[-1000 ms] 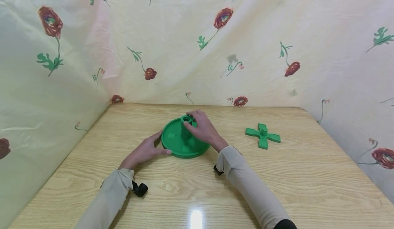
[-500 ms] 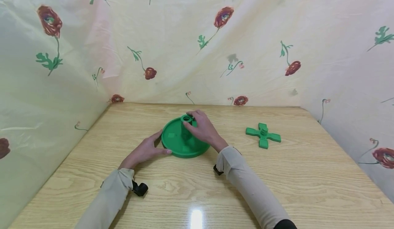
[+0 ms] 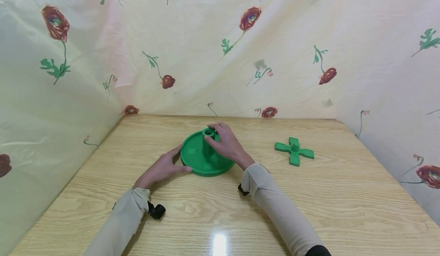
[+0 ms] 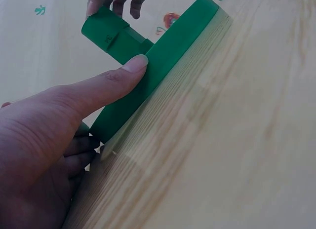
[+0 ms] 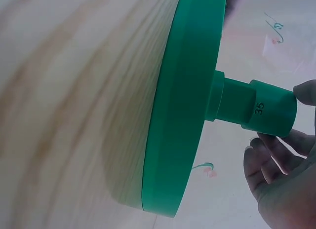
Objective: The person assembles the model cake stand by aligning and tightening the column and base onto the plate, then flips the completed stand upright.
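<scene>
A round green base [image 3: 192, 160] with a raised rim lies flat on the table, and an upright hollow green post [image 3: 207, 147] stands at its middle. My left hand [image 3: 164, 169] holds the base's left side, its thumb against the near rim and its fingers around the left edge. Up at the post's top, my right hand [image 3: 228, 143] pinches the wider cylindrical part between thumb and fingers. In the right wrist view this post [image 5: 274, 110] bears the mark 35 and shows a narrower section below. The left wrist view shows my left thumb [image 4: 113, 86] pressed on the rim.
A green four-armed cross piece [image 3: 294, 149] with a short central peg lies to the right of the base. The wooden table [image 3: 192, 214] ends at a flower-patterned cloth [image 3: 199, 57] behind and at both sides.
</scene>
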`<state>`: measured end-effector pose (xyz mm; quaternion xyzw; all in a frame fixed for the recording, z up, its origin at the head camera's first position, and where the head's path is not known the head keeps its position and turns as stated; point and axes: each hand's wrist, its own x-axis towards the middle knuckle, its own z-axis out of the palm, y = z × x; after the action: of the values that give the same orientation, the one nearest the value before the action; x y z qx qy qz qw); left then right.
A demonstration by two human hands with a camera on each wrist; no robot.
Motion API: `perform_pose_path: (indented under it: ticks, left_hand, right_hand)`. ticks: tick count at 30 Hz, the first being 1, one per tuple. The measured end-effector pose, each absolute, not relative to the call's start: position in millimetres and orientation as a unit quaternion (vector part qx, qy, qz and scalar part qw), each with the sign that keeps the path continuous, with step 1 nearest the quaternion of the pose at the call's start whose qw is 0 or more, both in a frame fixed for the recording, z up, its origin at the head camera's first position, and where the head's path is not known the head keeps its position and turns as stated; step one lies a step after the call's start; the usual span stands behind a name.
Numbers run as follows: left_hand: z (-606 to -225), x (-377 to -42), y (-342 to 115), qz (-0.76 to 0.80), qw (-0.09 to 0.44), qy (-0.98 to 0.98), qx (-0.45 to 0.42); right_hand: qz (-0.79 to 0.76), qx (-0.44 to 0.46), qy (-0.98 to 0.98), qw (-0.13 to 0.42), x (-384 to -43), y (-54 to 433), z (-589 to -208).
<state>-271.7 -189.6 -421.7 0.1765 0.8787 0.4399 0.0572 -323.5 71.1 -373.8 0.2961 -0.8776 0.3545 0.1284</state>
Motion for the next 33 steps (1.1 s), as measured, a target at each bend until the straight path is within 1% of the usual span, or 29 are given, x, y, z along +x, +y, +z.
perform_pose_path:
  ticks: [11, 19, 26, 33]
  left_hand:
    - [-422.0, -271.2, -190.3, 0.441, 0.055, 0.877, 0.181]
    - [-421.8, -272.1, -190.7, 0.438, 0.055, 0.879, 0.18]
    - [-422.2, -272.1, -190.9, 0.438, 0.055, 0.879, 0.18]
    - [-422.6, -273.0, -190.6, 0.44, 0.057, 0.878, 0.18]
  right_hand:
    - [0.351, 0.289, -0.881, 0.135, -322.4, 70.8, -372.7]
    - [0.355, 0.292, -0.88, 0.121, -322.3, 70.7, -371.7]
    - [0.356, 0.286, -0.881, 0.124, -322.7, 70.6, -372.0]
    - [0.357, 0.298, -0.877, 0.123, -323.3, 72.0, -371.9]
